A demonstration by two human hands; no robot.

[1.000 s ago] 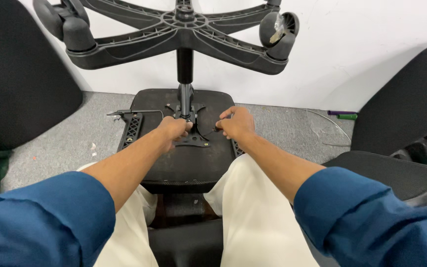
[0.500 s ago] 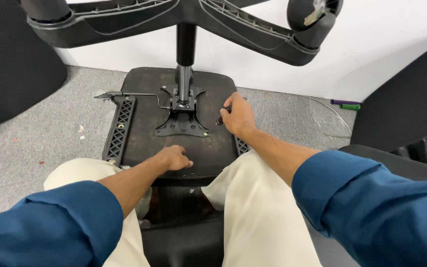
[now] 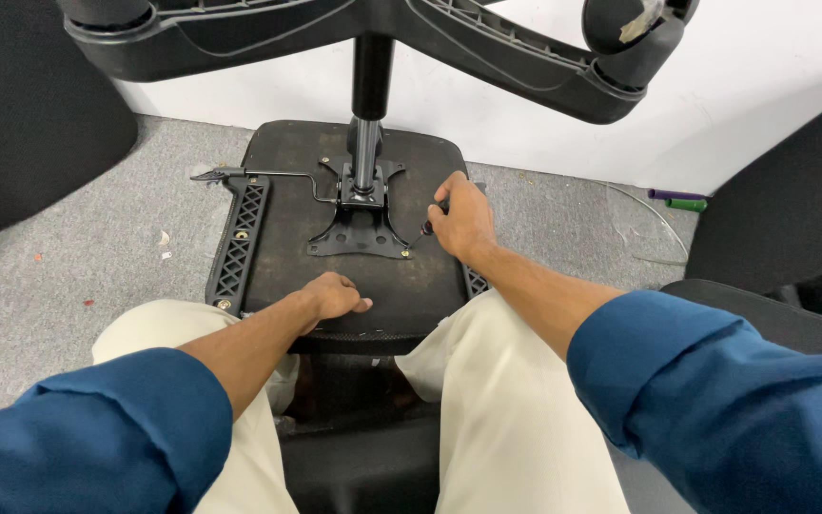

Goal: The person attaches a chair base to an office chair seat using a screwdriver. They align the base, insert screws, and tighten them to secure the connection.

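Fingers of right hand (image 3: pixel 463 221) wrapped round a small screwdriver (image 3: pixel 424 229) at frame centre, tip by mounting plate (image 3: pixel 359 233); left hand (image 3: pixel 333 295) loosely curled, empty, pressing seat underside (image 3: pixel 401 286)—keep driver upright, seat braced.

Grey carpet (image 3: pixel 97 247), white wall (image 3: pixel 763 86)

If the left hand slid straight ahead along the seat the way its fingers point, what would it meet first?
Probably the black metal mounting plate bolted to the upturned seat underside. The left hand rests on the seat's near edge, fingers pointing forward and slightly right; only bare seat surface shows between, though depth is unclear.
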